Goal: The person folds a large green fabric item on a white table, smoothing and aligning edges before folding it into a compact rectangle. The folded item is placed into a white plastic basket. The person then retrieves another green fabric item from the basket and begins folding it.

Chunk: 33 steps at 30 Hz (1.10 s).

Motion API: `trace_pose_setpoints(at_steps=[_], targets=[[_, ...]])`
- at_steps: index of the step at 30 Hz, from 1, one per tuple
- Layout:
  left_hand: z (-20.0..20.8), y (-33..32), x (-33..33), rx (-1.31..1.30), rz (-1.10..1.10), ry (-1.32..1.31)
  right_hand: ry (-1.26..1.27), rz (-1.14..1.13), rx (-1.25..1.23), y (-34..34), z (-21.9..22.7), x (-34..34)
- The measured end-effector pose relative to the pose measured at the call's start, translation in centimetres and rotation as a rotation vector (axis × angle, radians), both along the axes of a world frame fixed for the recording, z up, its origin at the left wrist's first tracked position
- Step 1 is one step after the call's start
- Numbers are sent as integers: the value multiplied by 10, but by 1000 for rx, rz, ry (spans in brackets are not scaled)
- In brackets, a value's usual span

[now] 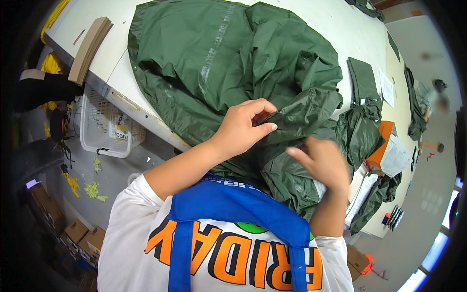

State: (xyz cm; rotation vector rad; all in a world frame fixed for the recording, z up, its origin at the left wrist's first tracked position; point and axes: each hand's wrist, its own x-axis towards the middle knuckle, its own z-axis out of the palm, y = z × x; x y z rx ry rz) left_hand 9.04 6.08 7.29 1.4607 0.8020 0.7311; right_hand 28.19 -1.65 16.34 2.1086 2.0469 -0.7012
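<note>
A large piece of dark green waterproof fabric [180,53] is spread and bunched over the white table, with a pale strip along one seam. My left hand [245,124] is closed, its thumb and forefinger pinching a folded edge of this fabric where a dark, toothed strip like a zipper shows. Just to the right, my right hand [326,160] is blurred by motion over the crumpled near part of the fabric. Its thumb points left, but its fingers are too smeared to show whether they hold anything.
Folded green fabric pieces [362,82] and an orange box [381,146] with paper lie to the right on the white table [114,46]. Brown cardboard strips [90,51] rest on its left edge. Below stands a white plastic basket [104,121]; cardboard boxes [75,228] are at lower left.
</note>
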Motion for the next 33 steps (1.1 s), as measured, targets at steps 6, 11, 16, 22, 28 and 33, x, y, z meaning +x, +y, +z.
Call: trace_pose_setpoints(at_steps=[6,11,16,22,28,33], targets=[[9,-13,-2,383,253,-109,324,217,570,44,30,-11],[0,-12,-10,823,344,-180,145,419,793,43,3,-15],[-5,-12,-14,961,358,-155,443,268,731,26,-10,-19],[7,-20,-20,584,183,-238,532,356,561,33,-15,-12],[-101,4,-129,427,674,882,1005,-39,627,46,-20,56],[-146,27,-182,110,835,734,1132,-432,955,63,14,184]])
